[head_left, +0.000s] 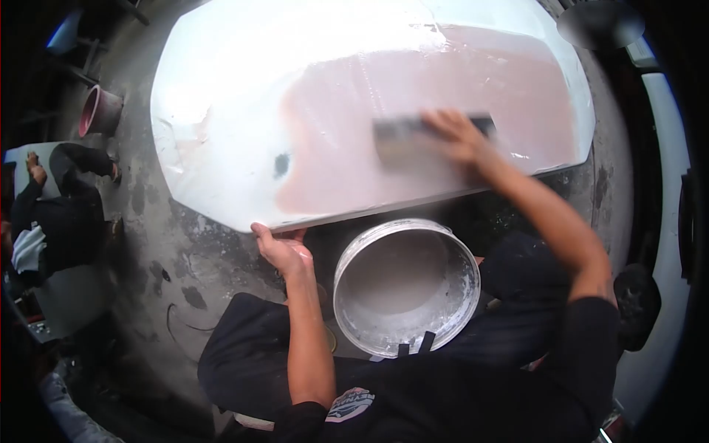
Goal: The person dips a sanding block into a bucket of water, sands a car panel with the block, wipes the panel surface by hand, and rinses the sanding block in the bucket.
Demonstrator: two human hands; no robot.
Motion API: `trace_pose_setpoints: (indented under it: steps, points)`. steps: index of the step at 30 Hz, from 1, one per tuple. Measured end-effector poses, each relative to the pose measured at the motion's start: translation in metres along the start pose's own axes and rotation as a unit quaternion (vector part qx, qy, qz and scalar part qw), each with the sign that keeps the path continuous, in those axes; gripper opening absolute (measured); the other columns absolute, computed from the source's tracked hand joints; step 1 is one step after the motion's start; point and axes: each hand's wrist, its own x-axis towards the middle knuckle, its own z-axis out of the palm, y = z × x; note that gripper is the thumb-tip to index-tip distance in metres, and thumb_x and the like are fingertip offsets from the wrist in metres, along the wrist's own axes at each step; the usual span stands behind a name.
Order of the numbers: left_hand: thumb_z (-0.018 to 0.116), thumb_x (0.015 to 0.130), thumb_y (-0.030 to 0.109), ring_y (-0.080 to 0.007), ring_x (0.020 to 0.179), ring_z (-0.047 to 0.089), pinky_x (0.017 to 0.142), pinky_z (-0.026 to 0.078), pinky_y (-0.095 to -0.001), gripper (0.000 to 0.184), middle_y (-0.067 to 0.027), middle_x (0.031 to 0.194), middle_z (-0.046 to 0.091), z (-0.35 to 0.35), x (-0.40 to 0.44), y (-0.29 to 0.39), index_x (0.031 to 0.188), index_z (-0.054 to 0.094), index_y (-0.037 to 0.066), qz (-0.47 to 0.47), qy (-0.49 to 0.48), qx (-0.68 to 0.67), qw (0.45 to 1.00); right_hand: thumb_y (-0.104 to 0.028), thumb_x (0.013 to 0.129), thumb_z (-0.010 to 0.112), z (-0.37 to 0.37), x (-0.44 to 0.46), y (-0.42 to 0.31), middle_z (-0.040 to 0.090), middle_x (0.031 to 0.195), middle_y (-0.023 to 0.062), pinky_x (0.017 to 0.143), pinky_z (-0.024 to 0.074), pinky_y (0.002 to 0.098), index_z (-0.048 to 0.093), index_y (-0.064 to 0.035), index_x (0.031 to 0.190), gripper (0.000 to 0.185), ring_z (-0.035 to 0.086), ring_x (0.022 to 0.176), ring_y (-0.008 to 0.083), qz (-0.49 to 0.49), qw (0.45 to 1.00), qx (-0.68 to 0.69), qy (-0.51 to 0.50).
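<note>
A large white panel (221, 133), shaped like a car hood, lies in front of me with a wide pinkish filler patch (325, 118) on its wet surface. My right hand (458, 136) presses on a long, dark sanding block (395, 133), both smeared by motion, on the pink area. At the panel's near left corner, my left hand (284, 251) grips the edge, with some fingers hidden underneath. Between my legs stands a white bucket (408, 347) holding cloudy greyish water (402, 277).
A pinkish-red bucket (100, 111) stands on the stained concrete floor (148, 214) to the left. Another person (63, 207) in dark clothes sits at the far left beside a light panel. A white car body part (668, 184) runs along the right side.
</note>
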Motion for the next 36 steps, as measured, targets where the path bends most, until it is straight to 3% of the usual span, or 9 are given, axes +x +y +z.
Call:
trace_pose_setpoints:
  steps: [4, 7, 11, 15, 20, 25, 29, 33, 36]
  points:
    - [0.043, 0.111, 0.051, -0.0378, 0.12, 0.063, 0.08, 0.063, -0.0523, 0.058, -0.0203, 0.142, 0.055, -0.006, 0.0, -0.002, 0.15, 0.043, 0.007, 0.004, -0.001, -0.025, 1.0, -0.006, 0.092, 0.057, 0.033, 0.139, 0.089, 0.058, 0.14, 0.0205, 0.108, 0.0462, 0.0485, 0.064, -0.0165, 0.144, 0.053, 0.058, 0.118, 0.0411, 0.243, 0.966, -0.092, 0.007]
    - [0.042, 0.112, 0.051, -0.0376, 0.121, 0.062, 0.083, 0.062, -0.0543, 0.058, -0.0205, 0.143, 0.055, -0.009, -0.002, 0.006, 0.15, 0.043, 0.008, -0.01, 0.0, -0.018, 1.0, -0.005, 0.094, 0.062, 0.016, 0.117, 0.033, 0.055, 0.148, 0.0247, 0.111, 0.0464, 0.0468, 0.066, -0.0171, 0.144, 0.052, 0.057, 0.13, 0.0401, 0.226, 0.971, -0.072, -0.007]
    - [0.036, 0.113, 0.054, -0.0347, 0.127, 0.058, 0.096, 0.057, -0.0538, 0.062, -0.0192, 0.145, 0.052, 0.004, -0.007, 0.008, 0.15, 0.042, 0.005, -0.019, 0.002, -0.009, 1.0, 0.003, 0.08, 0.067, -0.039, -0.021, -0.085, 0.051, 0.153, 0.0242, 0.114, 0.0409, 0.0569, 0.064, -0.0185, 0.145, 0.069, 0.055, 0.127, 0.0459, 0.042, 0.996, 0.072, -0.003]
    - [0.043, 0.112, 0.051, -0.0373, 0.12, 0.062, 0.083, 0.062, -0.0539, 0.059, -0.0213, 0.144, 0.052, 0.001, -0.004, 0.004, 0.15, 0.041, 0.006, -0.011, 0.005, -0.024, 1.0, 0.003, 0.079, 0.068, 0.015, 0.023, 0.004, 0.05, 0.155, 0.0239, 0.113, 0.0418, 0.0569, 0.062, -0.0175, 0.147, 0.071, 0.055, 0.128, 0.0463, -0.016, 1.0, -0.022, -0.007]
    - [0.043, 0.111, 0.052, -0.0366, 0.118, 0.063, 0.082, 0.062, -0.0533, 0.06, -0.0211, 0.143, 0.053, 0.006, 0.001, 0.008, 0.15, 0.042, 0.007, -0.001, -0.007, -0.02, 1.0, -0.001, 0.09, 0.057, 0.054, 0.157, 0.079, 0.054, 0.148, 0.0224, 0.111, 0.044, 0.0509, 0.061, -0.0208, 0.147, 0.06, 0.057, 0.122, 0.044, 0.242, 0.964, -0.109, 0.029]
    - [0.043, 0.111, 0.052, -0.0374, 0.119, 0.063, 0.081, 0.062, -0.0533, 0.06, -0.0215, 0.144, 0.052, -0.002, -0.003, 0.001, 0.15, 0.041, 0.007, -0.015, 0.005, -0.038, 0.999, 0.002, 0.074, 0.07, -0.018, 0.006, -0.08, 0.052, 0.152, 0.0229, 0.109, 0.0456, 0.0551, 0.064, -0.0211, 0.145, 0.075, 0.055, 0.125, 0.044, 0.064, 0.997, 0.038, -0.018]
    - [0.04, 0.112, 0.053, -0.037, 0.124, 0.059, 0.088, 0.06, -0.0546, 0.06, -0.0208, 0.145, 0.051, 0.003, -0.01, 0.004, 0.15, 0.042, 0.007, -0.012, 0.015, -0.016, 1.0, -0.001, 0.072, 0.072, 0.0, 0.033, -0.049, 0.052, 0.152, 0.0223, 0.109, 0.0458, 0.0556, 0.065, -0.021, 0.143, 0.074, 0.053, 0.127, 0.0431, 0.011, 1.0, 0.021, 0.008]
    - [0.042, 0.112, 0.052, -0.0401, 0.124, 0.059, 0.088, 0.06, -0.0578, 0.059, -0.0222, 0.145, 0.05, 0.002, -0.006, 0.006, 0.15, 0.041, 0.007, -0.007, 0.012, -0.012, 1.0, 0.004, 0.089, 0.058, 0.042, 0.166, 0.021, 0.052, 0.151, 0.0235, 0.113, 0.0447, 0.0485, 0.064, -0.0167, 0.147, 0.062, 0.055, 0.129, 0.0402, 0.194, 0.977, -0.071, -0.043]
    - [0.042, 0.112, 0.053, -0.0405, 0.123, 0.06, 0.088, 0.059, -0.059, 0.06, -0.0221, 0.143, 0.051, -0.008, -0.008, 0.008, 0.15, 0.04, 0.006, -0.019, -0.01, -0.018, 1.0, 0.003, 0.085, 0.059, 0.04, 0.123, -0.022, 0.053, 0.151, 0.0214, 0.111, 0.0456, 0.051, 0.064, -0.0204, 0.145, 0.065, 0.056, 0.127, 0.0408, 0.138, 0.989, -0.06, 0.002]
